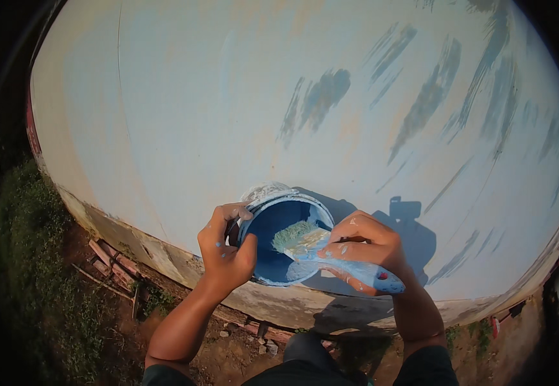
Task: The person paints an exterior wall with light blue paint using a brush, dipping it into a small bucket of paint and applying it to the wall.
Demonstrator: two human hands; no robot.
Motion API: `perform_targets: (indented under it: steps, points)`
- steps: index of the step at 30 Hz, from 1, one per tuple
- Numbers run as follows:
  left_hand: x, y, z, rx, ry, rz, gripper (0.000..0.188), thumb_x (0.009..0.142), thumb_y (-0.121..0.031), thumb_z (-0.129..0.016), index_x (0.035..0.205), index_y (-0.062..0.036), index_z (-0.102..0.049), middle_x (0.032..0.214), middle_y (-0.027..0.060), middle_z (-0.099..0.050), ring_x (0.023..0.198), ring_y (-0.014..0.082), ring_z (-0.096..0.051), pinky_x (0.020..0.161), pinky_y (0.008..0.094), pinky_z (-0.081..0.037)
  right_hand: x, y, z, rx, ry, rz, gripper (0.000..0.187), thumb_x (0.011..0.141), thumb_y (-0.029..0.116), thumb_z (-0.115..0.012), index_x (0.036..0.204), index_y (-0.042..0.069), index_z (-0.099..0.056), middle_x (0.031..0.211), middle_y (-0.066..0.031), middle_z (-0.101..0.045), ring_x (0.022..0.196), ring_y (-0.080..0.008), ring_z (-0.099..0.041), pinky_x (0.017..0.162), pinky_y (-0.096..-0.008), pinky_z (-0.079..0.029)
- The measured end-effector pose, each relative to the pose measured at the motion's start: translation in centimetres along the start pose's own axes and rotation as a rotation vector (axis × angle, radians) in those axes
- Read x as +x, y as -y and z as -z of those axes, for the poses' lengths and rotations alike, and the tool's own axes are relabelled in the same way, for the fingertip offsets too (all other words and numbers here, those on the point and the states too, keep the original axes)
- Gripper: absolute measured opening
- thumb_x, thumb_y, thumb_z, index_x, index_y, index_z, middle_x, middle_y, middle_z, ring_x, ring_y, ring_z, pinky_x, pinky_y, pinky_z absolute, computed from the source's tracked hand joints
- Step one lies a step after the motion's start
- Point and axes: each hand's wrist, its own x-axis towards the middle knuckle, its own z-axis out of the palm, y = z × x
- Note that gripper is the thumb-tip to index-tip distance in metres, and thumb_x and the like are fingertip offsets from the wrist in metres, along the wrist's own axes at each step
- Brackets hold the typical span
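My left hand is closed on the left rim of a round paint bucket, its thumb over the edge. Blue paint coats the bucket's inside, and whitish paint is smeared outside its far rim. In my right hand is a paintbrush with a blue, paint-covered handle, my fingers wrapped round it. Its bristles, greenish and wet-looking, point left over the bucket's mouth. Paint specks dot both hands. How much paint lies at the bottom is hard to make out.
A large pale blue wall fills the view ahead, with darker brush streaks at the upper right. Along its foot runs a stained, bare strip. Broken bricks and grass lie at the lower left, with brown soil below.
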Motion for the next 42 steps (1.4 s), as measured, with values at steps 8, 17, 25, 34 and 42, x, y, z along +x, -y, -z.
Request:
perform_targets:
  steps: [8,17,25,34,42]
  points:
    - [-1.8,0.5,8.0,0.286,0.007,-0.26,0.032,0.071,0.015,-0.061,0.098,-0.0021,-0.056,0.112,0.0259,-0.074,0.058,0.0115,-0.061,0.052,0.025,-0.046,2.9,-0.6,-12.2,-0.413,0.207,0.087,0.029,0.077,0.006,-0.069,0.106,0.005,-0.072,0.1,-0.0066,-0.06,0.089,-0.0226,-0.064,0.065,-0.031,-0.06]
    - [-2.2,1.4,12.3,0.56,0.032,-0.487,0.034,0.076,0.013,-0.061,0.102,-0.0038,-0.048,0.107,0.0298,-0.074,0.086,0.0356,-0.077,0.061,0.0319,-0.056,5.8,-1.9,-18.9,-0.431,0.246,0.122,0.013,0.075,0.011,-0.07,0.086,0.005,-0.074,0.096,-0.011,-0.069,0.089,-0.0251,-0.072,0.063,-0.0345,-0.061]
    - [-3.5,1.0,13.1,0.647,0.022,-0.396,0.028,0.076,0.012,-0.064,0.097,-0.0032,-0.052,0.11,0.0269,-0.075,0.072,0.0294,-0.073,0.06,0.0309,-0.055,6.1,-2.7,-21.5,-0.358,0.386,0.151,0.021,0.078,0.014,-0.07,0.095,0.005,-0.076,0.095,-0.0107,-0.071,0.083,-0.0247,-0.073,0.062,-0.0354,-0.06]
    - [-6.7,2.4,14.3,0.504,-0.228,-0.042,0.021,0.073,0.013,-0.062,0.088,-0.0007,-0.057,0.102,0.0206,-0.073,0.069,0.0183,-0.066,0.063,0.0242,-0.049,4.2,-2.1,-20.3,0.311,-0.123,-0.006,0.029,0.077,0.001,-0.083,0.103,0.0,-0.073,0.094,-0.0135,-0.073,0.076,-0.0254,-0.072,0.064,-0.0328,-0.058]
    - [-8.1,1.8,12.1,0.326,-0.384,0.234,0.018,0.076,0.012,-0.058,0.09,0.0007,-0.056,0.099,0.0099,-0.069,0.073,0.0042,-0.052,0.063,0.0218,-0.042,0.7,-2.5,-22.3,0.779,-0.633,-0.567,0.023,0.084,0.0,-0.082,0.101,-0.006,-0.068,0.095,-0.0141,-0.074,0.084,-0.019,-0.071,0.077,-0.0303,-0.056]
